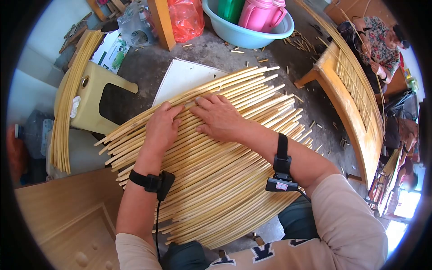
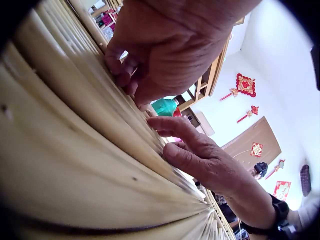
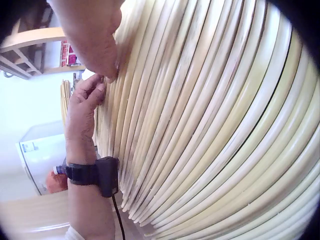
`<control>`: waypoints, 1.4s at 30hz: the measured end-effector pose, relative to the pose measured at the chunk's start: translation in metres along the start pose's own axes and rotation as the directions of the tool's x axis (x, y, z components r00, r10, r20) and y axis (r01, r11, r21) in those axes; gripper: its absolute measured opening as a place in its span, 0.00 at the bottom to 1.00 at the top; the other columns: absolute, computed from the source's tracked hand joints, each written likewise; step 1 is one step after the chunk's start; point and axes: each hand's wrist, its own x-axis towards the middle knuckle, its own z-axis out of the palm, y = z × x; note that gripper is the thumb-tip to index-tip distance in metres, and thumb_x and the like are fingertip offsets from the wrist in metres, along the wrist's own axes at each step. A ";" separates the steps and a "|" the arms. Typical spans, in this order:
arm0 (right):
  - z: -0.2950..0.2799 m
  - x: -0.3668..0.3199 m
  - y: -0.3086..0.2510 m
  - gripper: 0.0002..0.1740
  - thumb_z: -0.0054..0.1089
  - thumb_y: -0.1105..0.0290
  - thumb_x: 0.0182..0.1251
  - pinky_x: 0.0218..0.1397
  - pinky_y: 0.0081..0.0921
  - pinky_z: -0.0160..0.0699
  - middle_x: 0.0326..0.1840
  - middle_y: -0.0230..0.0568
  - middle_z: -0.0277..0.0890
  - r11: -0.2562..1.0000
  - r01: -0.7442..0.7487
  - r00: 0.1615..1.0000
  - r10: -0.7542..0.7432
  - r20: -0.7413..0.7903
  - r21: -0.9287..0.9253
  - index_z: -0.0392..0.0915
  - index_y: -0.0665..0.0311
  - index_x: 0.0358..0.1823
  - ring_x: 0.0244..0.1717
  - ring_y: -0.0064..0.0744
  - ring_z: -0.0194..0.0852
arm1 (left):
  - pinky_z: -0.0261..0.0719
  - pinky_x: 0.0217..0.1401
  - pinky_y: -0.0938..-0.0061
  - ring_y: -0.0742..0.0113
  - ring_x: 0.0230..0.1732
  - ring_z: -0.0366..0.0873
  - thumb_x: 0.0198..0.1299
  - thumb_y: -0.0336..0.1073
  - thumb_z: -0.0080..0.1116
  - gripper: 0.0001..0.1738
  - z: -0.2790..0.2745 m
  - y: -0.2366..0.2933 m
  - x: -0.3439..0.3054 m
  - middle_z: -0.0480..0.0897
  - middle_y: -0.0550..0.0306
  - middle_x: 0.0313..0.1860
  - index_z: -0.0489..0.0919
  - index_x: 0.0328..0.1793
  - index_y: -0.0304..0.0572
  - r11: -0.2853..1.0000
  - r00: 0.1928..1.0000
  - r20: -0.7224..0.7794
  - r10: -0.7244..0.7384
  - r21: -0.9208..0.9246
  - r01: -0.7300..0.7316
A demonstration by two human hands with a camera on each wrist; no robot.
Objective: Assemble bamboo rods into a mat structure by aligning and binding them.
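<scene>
A wide row of slender pale yellow sticks (image 1: 211, 175) lies side by side across the person's lap and a white board (image 1: 182, 78). Near the far edge of the row, the left hand (image 1: 162, 126) rests with bent fingers on the sticks. Close to its right, the right hand (image 1: 218, 118) lies palm down with fingers spread and touching the sticks. In the left wrist view the left hand (image 2: 170, 45) has its fingertips on the sticks, and the right hand (image 2: 200, 160) touches them too. The right wrist view has the left hand (image 3: 82, 115) at the row's edge, its fingertips partly hidden.
A beige stool (image 1: 96, 96) with a bundle of long sticks (image 1: 74, 99) stands at left. A blue basin (image 1: 247, 38) holding pink and green containers is at the back. At right are a wooden bench (image 1: 346, 108) and a seated person (image 1: 382, 45). Short stick pieces lie on the floor.
</scene>
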 end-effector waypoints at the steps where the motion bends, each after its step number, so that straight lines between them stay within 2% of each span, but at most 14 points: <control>1: -0.003 0.001 -0.002 0.33 0.60 0.54 0.57 0.67 0.38 0.55 0.60 0.42 0.66 0.999 -0.033 0.999 0.032 0.025 0.031 0.67 0.61 0.62 0.64 0.41 0.58 | 0.73 0.43 0.65 0.51 0.41 0.74 0.51 0.23 0.58 0.21 0.000 0.001 0.000 0.74 0.51 0.39 0.77 0.54 0.42 1.000 1.000 -0.001 0.003 -0.009 -0.003; 3: -0.001 0.002 -0.001 0.33 0.60 0.54 0.57 0.65 0.38 0.55 0.58 0.41 0.67 0.994 -0.086 0.996 0.086 0.015 0.065 0.66 0.61 0.63 0.63 0.39 0.60 | 0.73 0.42 0.65 0.51 0.41 0.75 0.52 0.23 0.58 0.19 0.000 0.000 0.000 0.74 0.51 0.38 0.77 0.53 0.41 1.000 1.000 -0.002 0.003 -0.019 -0.003; 6: 0.001 0.006 0.000 0.32 0.59 0.55 0.58 0.63 0.38 0.57 0.56 0.40 0.67 0.995 -0.093 0.996 0.093 0.005 0.046 0.66 0.61 0.62 0.61 0.39 0.61 | 0.73 0.42 0.65 0.51 0.40 0.75 0.52 0.22 0.56 0.16 -0.002 -0.003 0.002 0.75 0.50 0.37 0.78 0.49 0.39 0.977 0.997 0.002 -0.078 -0.198 0.077; 11: -0.003 0.014 -0.001 0.28 0.58 0.55 0.59 0.58 0.39 0.59 0.54 0.40 0.68 0.990 -0.132 0.991 0.130 0.041 0.048 0.69 0.60 0.59 0.58 0.39 0.63 | 0.73 0.42 0.62 0.50 0.40 0.75 0.52 0.21 0.55 0.14 0.001 -0.013 0.009 0.75 0.49 0.37 0.78 0.46 0.38 0.997 0.986 -0.156 0.051 -0.046 -0.059; 15: 0.000 0.019 0.000 0.25 0.58 0.55 0.59 0.56 0.39 0.61 0.53 0.40 0.68 0.984 -0.168 0.986 0.166 0.028 0.065 0.72 0.59 0.55 0.57 0.39 0.63 | 0.73 0.44 0.62 0.49 0.42 0.74 0.52 0.22 0.56 0.12 -0.001 -0.012 0.013 0.75 0.49 0.37 0.78 0.44 0.38 1.000 0.993 -0.120 0.014 0.010 -0.013; 17: -0.006 0.020 -0.002 0.25 0.59 0.56 0.59 0.58 0.41 0.60 0.54 0.40 0.68 0.978 -0.189 0.981 0.183 0.070 0.089 0.72 0.58 0.56 0.59 0.40 0.62 | 0.72 0.45 0.63 0.49 0.43 0.73 0.52 0.24 0.58 0.11 -0.001 -0.015 0.014 0.75 0.50 0.37 0.79 0.43 0.38 0.990 0.980 -0.153 0.128 0.080 -0.117; 19: -0.007 0.019 -0.002 0.25 0.60 0.57 0.58 0.59 0.43 0.60 0.55 0.39 0.67 0.970 -0.215 0.973 0.202 0.113 0.113 0.71 0.56 0.56 0.60 0.41 0.61 | 0.72 0.46 0.63 0.49 0.43 0.73 0.52 0.24 0.58 0.11 -0.002 -0.014 0.013 0.75 0.51 0.37 0.79 0.42 0.38 0.994 0.985 -0.140 0.105 0.050 -0.099; 28: -0.008 0.019 0.001 0.20 0.59 0.58 0.58 0.56 0.39 0.61 0.50 0.40 0.69 0.992 -0.115 0.993 0.113 0.040 0.045 0.74 0.59 0.49 0.56 0.40 0.63 | 0.72 0.45 0.64 0.51 0.43 0.73 0.51 0.24 0.58 0.09 0.001 -0.012 0.015 0.75 0.53 0.35 0.81 0.40 0.38 0.998 0.989 -0.137 0.059 -0.002 -0.060; 31: -0.014 0.024 0.000 0.24 0.61 0.56 0.58 0.61 0.42 0.60 0.55 0.39 0.67 0.985 -0.166 0.970 0.155 0.188 0.047 0.72 0.56 0.55 0.59 0.41 0.61 | 0.72 0.46 0.65 0.52 0.43 0.73 0.52 0.23 0.57 0.10 0.000 -0.014 0.015 0.75 0.52 0.35 0.81 0.42 0.38 0.997 0.992 -0.111 0.056 -0.038 -0.060; 34: -0.006 0.029 0.000 0.25 0.60 0.57 0.58 0.62 0.41 0.60 0.56 0.40 0.67 0.988 -0.090 0.995 0.084 0.048 0.129 0.72 0.56 0.57 0.60 0.43 0.61 | 0.72 0.46 0.66 0.52 0.43 0.73 0.51 0.22 0.57 0.12 -0.001 -0.021 0.016 0.75 0.52 0.35 0.81 0.43 0.37 0.991 0.994 -0.077 0.071 -0.103 -0.079; 37: -0.013 0.036 0.002 0.27 0.61 0.58 0.58 0.62 0.40 0.61 0.56 0.41 0.66 0.990 -0.110 0.983 0.094 0.157 0.092 0.71 0.57 0.59 0.60 0.44 0.61 | 0.72 0.46 0.67 0.53 0.42 0.73 0.52 0.21 0.56 0.13 -0.003 -0.031 0.019 0.75 0.51 0.34 0.81 0.45 0.36 0.978 0.988 -0.065 0.143 -0.147 -0.151; 39: -0.026 0.040 0.008 0.28 0.61 0.59 0.58 0.62 0.40 0.62 0.56 0.45 0.66 0.988 -0.099 0.940 0.054 0.338 0.116 0.69 0.58 0.60 0.60 0.46 0.61 | 0.72 0.45 0.67 0.54 0.40 0.73 0.52 0.20 0.55 0.14 -0.007 -0.036 0.020 0.75 0.51 0.34 0.80 0.46 0.36 0.969 0.980 -0.068 0.186 -0.153 -0.194; 41: -0.027 0.041 0.024 0.28 0.61 0.60 0.60 0.63 0.40 0.62 0.56 0.45 0.66 0.984 -0.031 0.937 -0.033 0.349 0.176 0.69 0.58 0.61 0.60 0.46 0.61 | 0.72 0.46 0.73 0.62 0.40 0.75 0.55 0.20 0.53 0.17 -0.019 -0.040 0.024 0.77 0.53 0.37 0.79 0.52 0.36 0.956 0.978 0.126 0.166 -0.265 -0.128; 42: -0.027 0.041 0.031 0.27 0.60 0.61 0.61 0.63 0.39 0.62 0.56 0.46 0.67 0.968 0.031 0.930 -0.119 0.347 0.248 0.68 0.59 0.62 0.60 0.47 0.62 | 0.72 0.46 0.73 0.62 0.40 0.75 0.55 0.20 0.53 0.17 -0.024 -0.045 0.023 0.77 0.53 0.37 0.79 0.52 0.36 0.958 0.981 0.127 0.146 -0.266 -0.108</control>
